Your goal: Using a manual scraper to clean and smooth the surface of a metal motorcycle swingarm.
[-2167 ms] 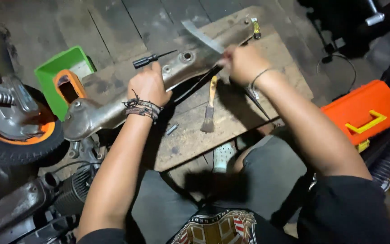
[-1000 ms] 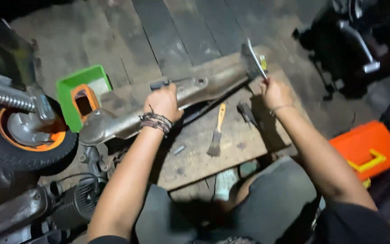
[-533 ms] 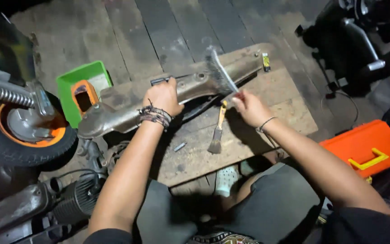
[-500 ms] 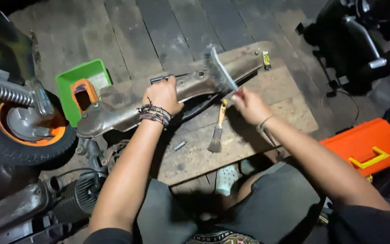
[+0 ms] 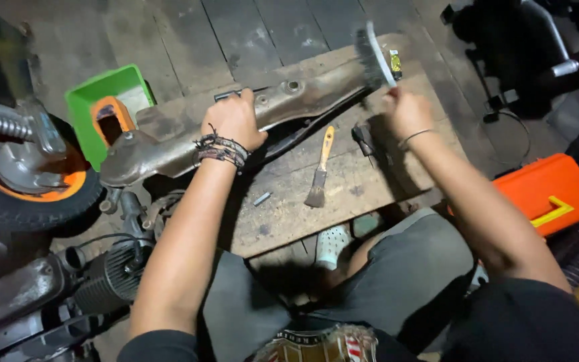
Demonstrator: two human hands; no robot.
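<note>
Head view: the long, rusty grey metal motorcycle part (image 5: 236,127) lies slantwise across the worn wooden board (image 5: 343,181) that serves as a desk on the plank floor. It looks heavy and rigid, its surface rough with rust rather than slippery, so a firm press at the middle should keep it from rocking. The left hand (image 5: 234,121) does just that, fingers clamped over the part's upper edge near a black-handled screwdriver (image 5: 232,94). The right hand (image 5: 407,110) has its fingers closed on the handle of a wire brush (image 5: 372,45), light and stiff, bristles set against the part's far end. A wooden-handled paintbrush (image 5: 319,171) lies on the board below, and a green plastic tray (image 5: 102,107) stands near the part's rounded end.

Compared with half a second ago, the brush has travelled from the part's middle out to its far right end; the left hand has held its place.
</note>
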